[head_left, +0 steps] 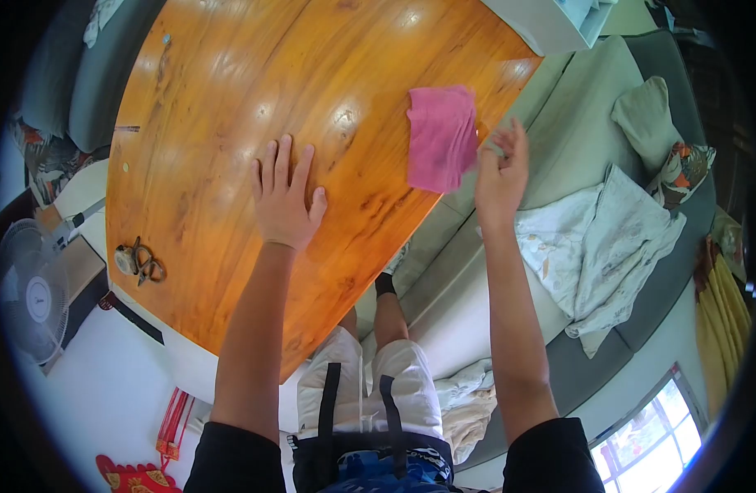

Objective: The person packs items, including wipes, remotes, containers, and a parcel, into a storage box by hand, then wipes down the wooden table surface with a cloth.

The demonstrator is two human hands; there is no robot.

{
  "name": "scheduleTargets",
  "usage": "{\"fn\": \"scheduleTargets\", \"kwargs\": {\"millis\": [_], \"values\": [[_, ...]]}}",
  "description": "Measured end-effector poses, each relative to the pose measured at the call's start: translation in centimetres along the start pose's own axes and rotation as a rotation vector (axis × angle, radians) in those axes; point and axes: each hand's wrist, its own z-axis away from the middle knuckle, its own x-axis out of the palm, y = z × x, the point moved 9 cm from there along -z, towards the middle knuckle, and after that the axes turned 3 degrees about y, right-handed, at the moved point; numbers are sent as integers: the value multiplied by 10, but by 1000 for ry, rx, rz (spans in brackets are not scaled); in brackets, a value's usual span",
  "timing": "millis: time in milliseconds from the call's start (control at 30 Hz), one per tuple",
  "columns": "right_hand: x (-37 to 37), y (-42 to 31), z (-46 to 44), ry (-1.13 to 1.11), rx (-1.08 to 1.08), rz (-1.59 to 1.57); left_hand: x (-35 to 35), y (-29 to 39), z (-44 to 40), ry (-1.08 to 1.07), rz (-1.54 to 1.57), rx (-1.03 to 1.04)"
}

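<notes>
The left hand (287, 201) lies open on the table (201, 164); the right hand (503, 174), loosely half-open, is beside the pink cloth (440, 140) (contact unclear).

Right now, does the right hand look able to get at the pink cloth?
Likely yes: the right hand is close beside the pink cloth, with nothing visible blocking the way, and the left hand lies apart from it on the wooden table.

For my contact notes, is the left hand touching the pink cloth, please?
No, the left hand lies spread on the table, clearly apart from the pink cloth.
</notes>
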Motion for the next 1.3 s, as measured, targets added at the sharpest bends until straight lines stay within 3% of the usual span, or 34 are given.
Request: {"fn": "scheduleTargets", "kwargs": {"millis": [67,167,267,467,667,767,967,1167,1300], "values": [[-12,-16,-2,104,-260,302,1,0,-1,1,-14,4],[25,-32,12,-87,-584,472,1,-1,1,-8,-33,-1],[74,-37,27,-216,-713,726,2,-2,0,-7,-16,-9],[76,-3,17,-228,-677,828,4,-4,4,-28,-3,-10],[61,-5,-70,62,-605,857,3,-3,4,-34,-16,7],[63,-8,-52,71,-576,859,3,-3,2,-21,-22,15],[54,14,36,-160,-538,766,5,-3,2,-13,-25,6],[43,-9,-62,152,-639,716,5,-3,2,-31,-20,3],[49,-9,-57,184,-544,786,4,-1,2,-19,-1,28]]}}
